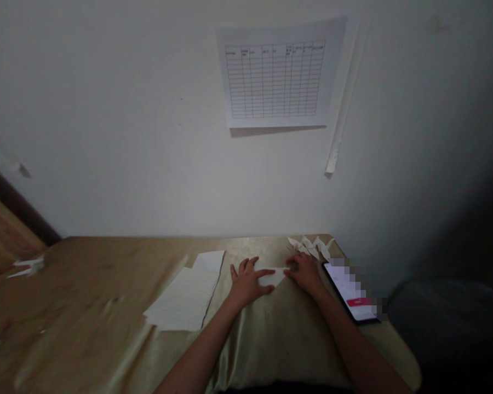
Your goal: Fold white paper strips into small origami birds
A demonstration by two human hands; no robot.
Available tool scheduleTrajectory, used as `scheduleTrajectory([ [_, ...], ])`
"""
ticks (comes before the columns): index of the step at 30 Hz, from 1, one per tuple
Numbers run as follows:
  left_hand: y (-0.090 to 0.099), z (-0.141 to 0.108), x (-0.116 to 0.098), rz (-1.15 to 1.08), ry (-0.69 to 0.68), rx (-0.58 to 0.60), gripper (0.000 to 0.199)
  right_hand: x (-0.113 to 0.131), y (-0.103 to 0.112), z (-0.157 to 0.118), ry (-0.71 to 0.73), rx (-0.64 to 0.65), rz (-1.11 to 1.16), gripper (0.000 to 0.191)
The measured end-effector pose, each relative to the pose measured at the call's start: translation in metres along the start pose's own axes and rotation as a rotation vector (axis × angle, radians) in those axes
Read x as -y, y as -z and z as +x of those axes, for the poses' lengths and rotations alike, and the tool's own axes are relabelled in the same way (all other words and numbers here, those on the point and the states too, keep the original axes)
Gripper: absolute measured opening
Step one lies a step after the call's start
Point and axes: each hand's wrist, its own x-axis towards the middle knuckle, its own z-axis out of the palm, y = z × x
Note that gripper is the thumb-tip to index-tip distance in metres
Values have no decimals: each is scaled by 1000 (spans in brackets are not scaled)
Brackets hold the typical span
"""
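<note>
A small white piece of folded paper (271, 279) lies on the cloth-covered table between my two hands; its right side narrows to a point. My left hand (246, 283) is open with its fingers spread, the index finger and thumb resting on the paper's left part. At the paper's right tip, my right hand (307, 273) has its thumb and fingertips closed on the corner. Just beyond the right hand are several folded white paper pieces (311, 246) with pointed ends. The exact folds under my fingers are too small to make out.
A stack of lined paper sheets (183, 301) lies left of my hands. On the right, near the table edge, rests a lit phone or tablet (349, 293). The wall behind carries a printed table sheet (277, 82). Paper scraps (28, 266) lie at the far left.
</note>
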Motion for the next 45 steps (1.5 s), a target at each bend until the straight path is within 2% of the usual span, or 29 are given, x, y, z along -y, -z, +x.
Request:
scheduleTrajectory([
  [9, 0, 0, 2, -5, -8, -1, 55, -7, 12, 7, 19, 33, -21, 22],
  [18, 1, -2, 0, -10, -5, -18, 52, -5, 9, 8, -6, 13, -74, 27],
  [28, -14, -5, -6, 26, -57, -114, 55, -7, 3, 5, 42, -11, -104, 29],
  [31, -14, -5, -7, 17, -63, -109, 54, -4, 4, 3, 41, -19, -118, 25],
  [36, -11, 0, -1, 26, -70, -99, 39, 0, 3, -1, 52, -25, -141, 25],
  [45, -10, 3, 3, 33, -56, -57, 43, 7, 5, -9, 46, 15, -120, 36],
])
